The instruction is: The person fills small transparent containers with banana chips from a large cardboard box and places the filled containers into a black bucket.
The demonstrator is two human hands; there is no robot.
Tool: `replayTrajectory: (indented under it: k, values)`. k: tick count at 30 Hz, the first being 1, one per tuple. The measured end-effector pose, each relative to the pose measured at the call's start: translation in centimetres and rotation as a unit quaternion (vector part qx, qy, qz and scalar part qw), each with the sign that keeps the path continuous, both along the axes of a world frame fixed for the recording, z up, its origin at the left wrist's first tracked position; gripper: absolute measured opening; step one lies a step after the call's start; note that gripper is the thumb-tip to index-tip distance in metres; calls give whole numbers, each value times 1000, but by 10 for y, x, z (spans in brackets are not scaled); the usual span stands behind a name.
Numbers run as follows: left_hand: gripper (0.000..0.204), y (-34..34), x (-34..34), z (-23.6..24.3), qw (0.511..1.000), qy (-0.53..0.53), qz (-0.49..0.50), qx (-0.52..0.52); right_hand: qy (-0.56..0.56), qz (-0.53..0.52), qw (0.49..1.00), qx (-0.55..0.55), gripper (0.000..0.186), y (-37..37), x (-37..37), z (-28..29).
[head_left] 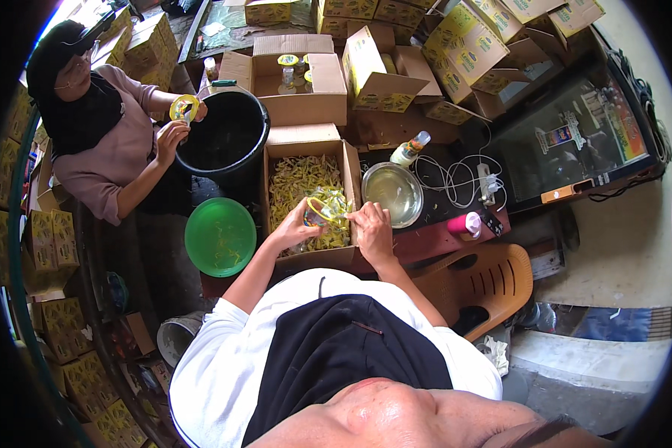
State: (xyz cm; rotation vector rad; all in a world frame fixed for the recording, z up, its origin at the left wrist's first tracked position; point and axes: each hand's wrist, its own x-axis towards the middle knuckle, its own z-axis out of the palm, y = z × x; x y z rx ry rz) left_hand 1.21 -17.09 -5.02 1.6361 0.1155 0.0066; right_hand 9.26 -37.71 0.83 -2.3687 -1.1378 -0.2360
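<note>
My left hand (296, 231) is closed round a clear plastic cup with a yellow rim (317, 212), tilted above an open cardboard box (303, 134). Small yellow-green wrapped pieces (299, 179) fill much of that box. Shiny yellow and clear wrapping (337, 201) shows at the cup's far right side. At the box's right wall, my right hand (373, 230) has its fingers pinched together close to the cup. What those fingers hold, if anything, is too small to make out.
A green basin (220, 231) and a black bucket (264, 123) stand left; beyond, a person holds a yellow-rimmed cup (184, 109). A bowl of liquid (393, 196), bottle (411, 149), white cables (455, 183) and pink container (465, 225) lie right. An orange chair (500, 280) stands nearby.
</note>
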Motion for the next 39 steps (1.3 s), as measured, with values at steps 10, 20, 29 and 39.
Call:
replayTrajectory:
  k: [10,20,29,39]
  values:
    - [63,7,4,7,981,-74,-18,180,66,-27,996,57,16,-1,5,-9]
    - [63,-3,3,18,992,16,44,118,-15,-19,999,22,20,-1,-12,8]
    - [61,-16,2,2,999,11,7,-37,-42,-15,998,32,22,-1,-14,-3]
    - [50,-6,1,10,988,64,-25,-138,-14,-32,999,39,18,0,-14,-8]
